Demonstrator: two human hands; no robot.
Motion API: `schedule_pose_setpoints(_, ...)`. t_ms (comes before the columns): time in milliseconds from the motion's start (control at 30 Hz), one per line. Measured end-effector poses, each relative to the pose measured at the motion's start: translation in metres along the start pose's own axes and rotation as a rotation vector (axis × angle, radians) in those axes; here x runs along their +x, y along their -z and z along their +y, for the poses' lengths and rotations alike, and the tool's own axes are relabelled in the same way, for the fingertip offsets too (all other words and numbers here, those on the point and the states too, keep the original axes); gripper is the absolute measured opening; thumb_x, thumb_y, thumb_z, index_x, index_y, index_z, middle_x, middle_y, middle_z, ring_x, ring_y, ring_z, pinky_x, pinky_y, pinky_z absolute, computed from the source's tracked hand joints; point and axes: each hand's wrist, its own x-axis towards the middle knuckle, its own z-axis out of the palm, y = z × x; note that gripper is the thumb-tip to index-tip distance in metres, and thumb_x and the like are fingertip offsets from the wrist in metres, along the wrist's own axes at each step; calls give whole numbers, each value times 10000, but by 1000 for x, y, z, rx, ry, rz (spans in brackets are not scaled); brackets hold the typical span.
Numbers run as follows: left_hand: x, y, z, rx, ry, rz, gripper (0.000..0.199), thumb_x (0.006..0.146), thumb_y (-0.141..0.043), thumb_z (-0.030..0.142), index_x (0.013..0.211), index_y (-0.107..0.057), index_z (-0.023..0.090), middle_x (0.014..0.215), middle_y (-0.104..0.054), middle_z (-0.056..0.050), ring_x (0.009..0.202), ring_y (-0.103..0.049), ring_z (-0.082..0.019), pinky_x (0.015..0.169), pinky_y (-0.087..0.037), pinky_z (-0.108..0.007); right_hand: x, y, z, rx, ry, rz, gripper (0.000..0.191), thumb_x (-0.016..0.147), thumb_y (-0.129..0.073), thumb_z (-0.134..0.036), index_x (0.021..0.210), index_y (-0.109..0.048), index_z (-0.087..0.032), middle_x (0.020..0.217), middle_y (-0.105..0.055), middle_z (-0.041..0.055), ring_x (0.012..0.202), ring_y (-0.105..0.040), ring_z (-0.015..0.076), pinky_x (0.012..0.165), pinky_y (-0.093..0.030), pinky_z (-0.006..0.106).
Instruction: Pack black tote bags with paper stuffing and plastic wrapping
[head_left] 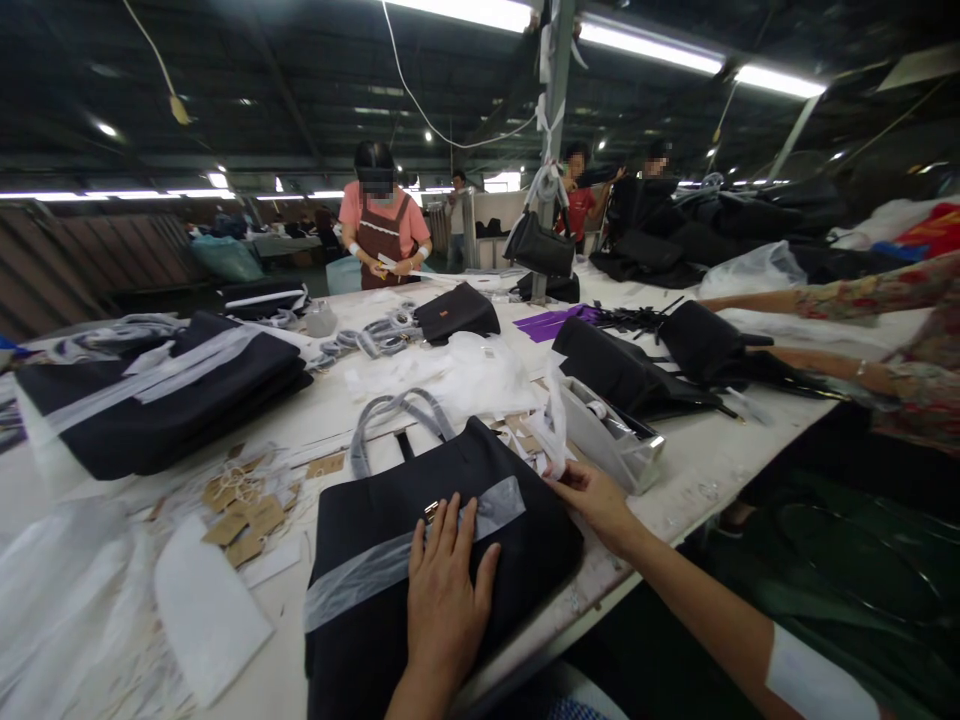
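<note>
One black bag (390,520) lies flat on the table (697,455), its wrapped handles (397,404) pointing away from the person. The left hand (448,580) rests on it, fingers slightly spread. The right hand (592,502) bunches its fingers at a white plastic wrap (556,430); whether it pinches it cannot be told. One open box (600,440) blocks the space just beyond. Overlapping brown tags (264,514) defy counting. Two floral sleeves (885,290) reach in.
</note>
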Motion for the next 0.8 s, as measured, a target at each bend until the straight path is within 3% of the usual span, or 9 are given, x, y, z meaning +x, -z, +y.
schedule_pose_setpoints(200, 0, -1, 0, 11, -9, 2, 516, 980, -452, 398, 1462, -418, 218, 1521, -420, -74, 1398, -397, -274, 1132, -340, -540, 7, -4, 16, -51, 59, 171, 307, 728, -759, -472, 771, -626, -199, 772, -681, 18, 776, -624, 209, 796, -486, 353)
schedule_pose_setpoints(433, 0, 0, -1, 12, -13, 14, 509, 975, -465, 385, 1454, -431, 218, 1510, -440, -76, 1391, -407, -274, 1131, -342, -527, 3, -11, 1, 70, 32, 255, 341, 706, -783, -465, 768, -582, -197, 741, -629, 0, 719, -579, 170, 663, -465, 282)
schedule_pose_setpoints(500, 0, 0, 0, 9, -12, 16, 506, 973, -466, 387, 1448, -441, 213, 1510, -439, -80, 1392, -405, -278, 1132, -340, -524, 2, -9, -7, 90, 29, 211, 365, 695, -800, -449, 888, -615, -201, 815, -661, 16, 762, -598, 180, 636, -466, 269)
schedule_pose_setpoints(600, 0, 0, 0, -2, -10, 19, 503, 972, -466, 385, 1446, -446, 215, 1504, -448, -81, 1387, -411, -280, 1132, -338, -525, -1, -1, -18, 72, 24, 36, 514, 695, -814, -402, 1141, -631, -223, 984, -694, 43, 925, -625, 211, 767, -501, 304)
schedule_pose_setpoints(700, 1, 1, 0, -13, -7, 19, 497, 970, -469, 382, 1439, -457, 218, 1502, -451, -84, 1383, -417, -283, 1130, -340, -529, -2, 9, -27, -34, -15, -70, 463, 711, -793, -431, 1107, -696, -213, 914, -697, 37, 887, -628, 211, 799, -502, 328)
schedule_pose_setpoints(800, 1, 2, 1, -15, -7, 14, 497, 968, -471, 382, 1438, -460, 219, 1500, -453, -85, 1380, -422, -285, 1128, -342, -529, 0, 12, -30, -142, -29, -16, 425, 719, -765, -496, 1028, -736, -206, 761, -661, 13, 724, -589, 178, 653, -476, 292)
